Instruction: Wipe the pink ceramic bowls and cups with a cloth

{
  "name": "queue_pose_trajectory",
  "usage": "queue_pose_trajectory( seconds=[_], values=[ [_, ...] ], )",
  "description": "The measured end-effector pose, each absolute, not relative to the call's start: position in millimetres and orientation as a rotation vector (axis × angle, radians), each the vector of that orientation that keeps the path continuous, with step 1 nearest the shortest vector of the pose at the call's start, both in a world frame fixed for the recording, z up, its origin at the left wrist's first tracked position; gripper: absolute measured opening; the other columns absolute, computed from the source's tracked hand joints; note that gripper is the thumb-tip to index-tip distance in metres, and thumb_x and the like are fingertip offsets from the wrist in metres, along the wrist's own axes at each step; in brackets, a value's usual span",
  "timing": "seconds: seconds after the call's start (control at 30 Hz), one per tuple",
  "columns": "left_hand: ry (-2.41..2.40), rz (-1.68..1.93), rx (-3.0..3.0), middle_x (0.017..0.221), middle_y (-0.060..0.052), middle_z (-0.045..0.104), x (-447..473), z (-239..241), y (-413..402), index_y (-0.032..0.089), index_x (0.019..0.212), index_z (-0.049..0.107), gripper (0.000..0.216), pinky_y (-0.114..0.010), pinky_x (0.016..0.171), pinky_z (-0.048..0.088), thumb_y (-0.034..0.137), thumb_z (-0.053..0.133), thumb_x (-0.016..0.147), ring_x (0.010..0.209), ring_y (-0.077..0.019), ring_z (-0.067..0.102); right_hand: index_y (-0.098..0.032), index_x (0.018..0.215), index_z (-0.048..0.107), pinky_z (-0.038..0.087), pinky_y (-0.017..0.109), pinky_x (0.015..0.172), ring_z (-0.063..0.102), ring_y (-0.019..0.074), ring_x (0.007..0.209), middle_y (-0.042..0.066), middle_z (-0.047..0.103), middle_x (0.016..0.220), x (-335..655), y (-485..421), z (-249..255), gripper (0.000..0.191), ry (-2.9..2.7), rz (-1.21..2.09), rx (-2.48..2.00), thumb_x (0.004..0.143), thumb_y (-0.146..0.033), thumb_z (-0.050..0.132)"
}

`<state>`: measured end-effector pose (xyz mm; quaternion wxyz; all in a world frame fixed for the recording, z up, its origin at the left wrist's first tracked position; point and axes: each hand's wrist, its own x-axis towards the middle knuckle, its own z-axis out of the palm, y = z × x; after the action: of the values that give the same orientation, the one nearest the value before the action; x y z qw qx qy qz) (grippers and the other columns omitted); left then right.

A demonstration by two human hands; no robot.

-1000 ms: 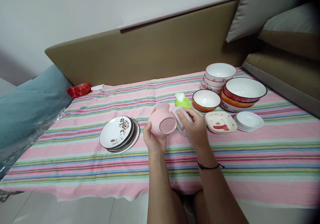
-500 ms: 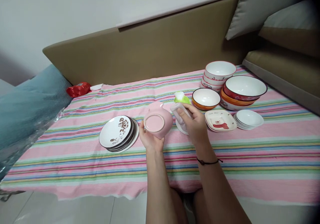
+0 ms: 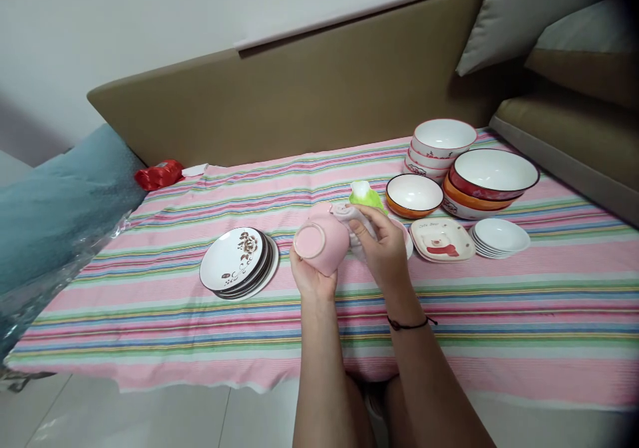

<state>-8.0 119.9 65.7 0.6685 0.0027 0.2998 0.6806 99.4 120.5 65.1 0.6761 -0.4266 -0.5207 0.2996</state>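
Observation:
My left hand point(image 3: 312, 278) grips a pink bowl point(image 3: 321, 241) from below, tilted so its round base faces me. My right hand point(image 3: 383, 248) is closed on a pale wiping cloth point(image 3: 349, 216) and presses it against the bowl's right side. Both hands hover over the middle of a pink striped tablecloth point(image 3: 449, 315). A stack of floral plates point(image 3: 237, 272) lies just left of the left hand.
Right of my hands are a bear-print square dish point(image 3: 442, 241), stacked small white saucers point(image 3: 500, 236), an orange bowl point(image 3: 414, 196), stacked red-rimmed bowls point(image 3: 492, 183) and white bowls point(image 3: 442, 142). A green tissue pack point(image 3: 365, 196), a red wrapper point(image 3: 160, 174), a teal cushion point(image 3: 54, 208) and sofa cushions surround the table.
The pink bowl has been turned in my left hand, its base swinging from right-facing to left-facing. My right hand with the cloth has shifted up along the bowl's side.

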Motion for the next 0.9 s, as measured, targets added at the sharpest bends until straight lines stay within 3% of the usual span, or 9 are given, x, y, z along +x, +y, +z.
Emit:
queue_pose_trajectory(
  seconds=[0.27, 0.5, 0.63, 0.9],
  values=[
    [0.587, 1.655, -0.021, 0.126, -0.017, 0.063, -14, 64, 126, 0.009, 0.132, 0.051, 0.05, -0.033, 0.086, 0.054, 0.034, 0.034, 0.094, 0.112, -0.0242, 0.061, -0.024, 0.1, 0.072, 0.051, 0.037, 0.094, 0.063, 0.0201, 0.103, 0.005, 0.07, 0.105, 92, 110, 61, 0.019, -1.221, 0.662, -0.968, 0.083, -0.019, 0.066],
    [0.515, 1.637, 0.029, 0.135, -0.02, 0.055, -21, 59, 123, 0.01, 0.132, 0.051, 0.055, -0.039, 0.088, 0.053, 0.043, 0.037, 0.091, 0.121, -0.0286, 0.055, -0.026, 0.098, 0.073, 0.051, 0.035, 0.093, 0.064, 0.019, 0.103, 0.003, 0.072, 0.101, 90, 106, 56, 0.021, -1.437, 0.78, -0.861, 0.081, -0.014, 0.067],
    [0.477, 1.665, 0.107, 0.131, -0.019, 0.058, -20, 57, 122, 0.013, 0.129, 0.054, 0.056, -0.049, 0.095, 0.048, 0.047, 0.038, 0.088, 0.119, -0.0312, 0.056, -0.025, 0.096, 0.074, 0.051, 0.035, 0.093, 0.065, 0.0192, 0.102, 0.004, 0.073, 0.1, 94, 103, 55, 0.019, -1.55, 0.833, -0.85, 0.081, -0.015, 0.068],
    [0.448, 1.584, 0.258, 0.129, -0.01, 0.062, -19, 61, 117, 0.027, 0.128, 0.057, 0.046, -0.05, 0.094, 0.048, 0.041, 0.042, 0.087, 0.12, -0.0303, 0.058, -0.021, 0.099, 0.072, 0.055, 0.038, 0.086, 0.067, 0.0223, 0.096, 0.006, 0.074, 0.102, 111, 113, 58, 0.023, -1.169, 0.817, -0.996, 0.08, -0.034, 0.069]
  ],
)
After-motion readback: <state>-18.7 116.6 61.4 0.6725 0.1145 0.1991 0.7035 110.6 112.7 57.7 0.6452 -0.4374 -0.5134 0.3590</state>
